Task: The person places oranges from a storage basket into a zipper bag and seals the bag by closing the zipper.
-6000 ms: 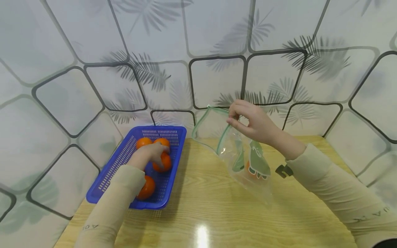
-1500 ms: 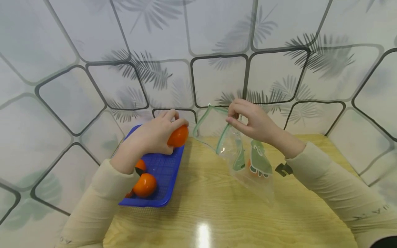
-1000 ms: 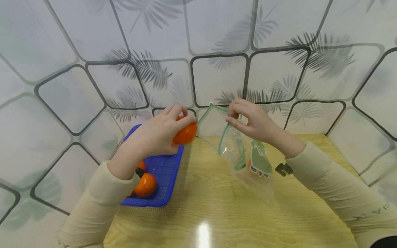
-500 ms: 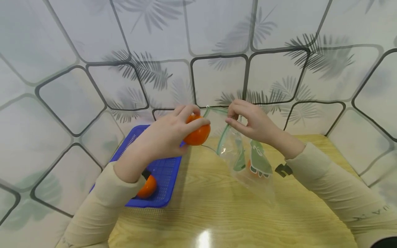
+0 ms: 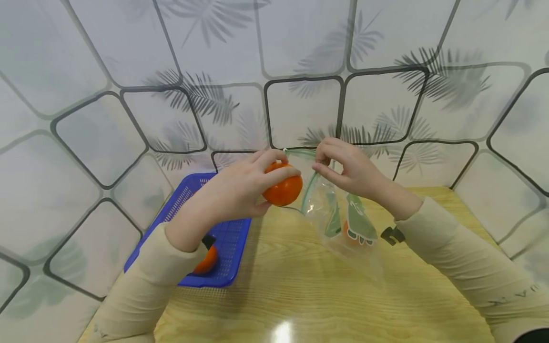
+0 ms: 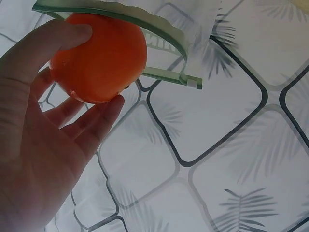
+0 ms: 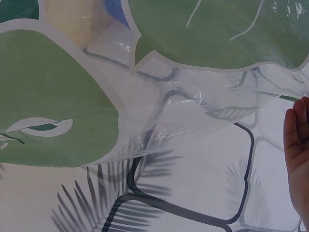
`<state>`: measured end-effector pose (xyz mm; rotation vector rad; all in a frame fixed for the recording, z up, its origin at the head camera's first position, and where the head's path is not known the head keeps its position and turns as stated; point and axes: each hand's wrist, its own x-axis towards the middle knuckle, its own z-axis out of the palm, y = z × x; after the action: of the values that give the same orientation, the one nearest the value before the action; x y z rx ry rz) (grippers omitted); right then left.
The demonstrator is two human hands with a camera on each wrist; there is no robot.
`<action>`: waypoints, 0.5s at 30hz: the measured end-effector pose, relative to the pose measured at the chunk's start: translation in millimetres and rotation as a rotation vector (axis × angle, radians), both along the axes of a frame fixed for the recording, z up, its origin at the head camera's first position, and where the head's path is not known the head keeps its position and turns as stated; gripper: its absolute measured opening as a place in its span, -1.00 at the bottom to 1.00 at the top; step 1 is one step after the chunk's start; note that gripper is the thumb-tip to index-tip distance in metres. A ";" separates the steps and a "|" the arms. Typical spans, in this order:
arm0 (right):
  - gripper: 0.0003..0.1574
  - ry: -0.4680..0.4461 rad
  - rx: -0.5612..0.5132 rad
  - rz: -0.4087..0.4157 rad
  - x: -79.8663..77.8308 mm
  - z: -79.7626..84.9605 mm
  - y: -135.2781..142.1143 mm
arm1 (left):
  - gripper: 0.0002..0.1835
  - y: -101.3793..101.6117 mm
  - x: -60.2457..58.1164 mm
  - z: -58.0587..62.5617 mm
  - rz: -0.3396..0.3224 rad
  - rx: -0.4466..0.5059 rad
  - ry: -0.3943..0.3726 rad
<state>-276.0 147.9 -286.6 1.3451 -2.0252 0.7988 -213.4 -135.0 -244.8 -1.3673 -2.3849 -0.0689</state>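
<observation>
My left hand (image 5: 240, 188) grips an orange (image 5: 284, 190), fingers curled over its top and side, right at the mouth of a clear zip bag (image 5: 360, 216). In the left wrist view the bag's green zip strip (image 6: 161, 36) crosses in front of the top of the held orange (image 6: 104, 60). With thumb and fingers my right hand (image 5: 353, 169) pinches the bag's top edge, and the bag hangs from it with its mouth spread to the left. Behind the green print, another orange shows low in the bag. The right wrist view shows the printed film and only part of the right hand (image 7: 298, 159).
A blue slotted basket (image 5: 231, 233) stands on the wooden table (image 5: 274, 276) at the left, under my left forearm. Inside it an orange (image 5: 208, 261) is partly hidden by the sleeve. A patterned wall covering (image 5: 300, 114) rises behind the table.
From inside the basket, my left hand has lifted an orange and carried it right to the bag's mouth. My right hand has kept its pinch on the bag nearly still.
</observation>
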 end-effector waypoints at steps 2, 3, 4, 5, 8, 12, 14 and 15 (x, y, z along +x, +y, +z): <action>-0.75 0.000 -0.002 -0.003 0.3 0.4 0.1 | -0.23 0.1 -0.2 0.5 0.001 0.007 -0.024; -0.75 -0.001 -0.003 -0.004 0.5 0.7 0.1 | -0.23 0.2 -0.3 0.7 0.000 0.009 -0.033; -0.75 -0.001 -0.004 -0.004 0.7 0.9 0.1 | -0.22 0.3 -0.4 0.8 0.001 0.010 -0.045; -0.75 -0.001 -0.005 -0.005 0.9 1.1 0.1 | -0.22 0.3 -0.8 0.7 0.004 0.010 -0.057; -0.75 -0.001 -0.006 -0.006 1.3 1.4 0.0 | -0.21 0.8 -2.3 -0.4 0.013 0.003 -0.083; -0.75 0.002 -0.007 -0.004 1.1 0.8 -0.3 | -0.19 3.4 -3.7 -1.9 0.015 -0.013 -0.094; -0.75 0.006 -0.007 -0.004 0.8 0.4 -0.4 | -0.18 5.1 -3.2 -1.5 0.020 -0.022 -0.105; -0.75 0.007 -0.007 -0.005 0.6 0.5 -0.4 | -0.17 5.8 -2.7 -1.2 0.022 -0.025 -0.110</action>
<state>-275.4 147.5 -286.1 1.3370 -2.0169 0.7976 -216.1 -129.1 -245.9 -1.3813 -2.4984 -0.1109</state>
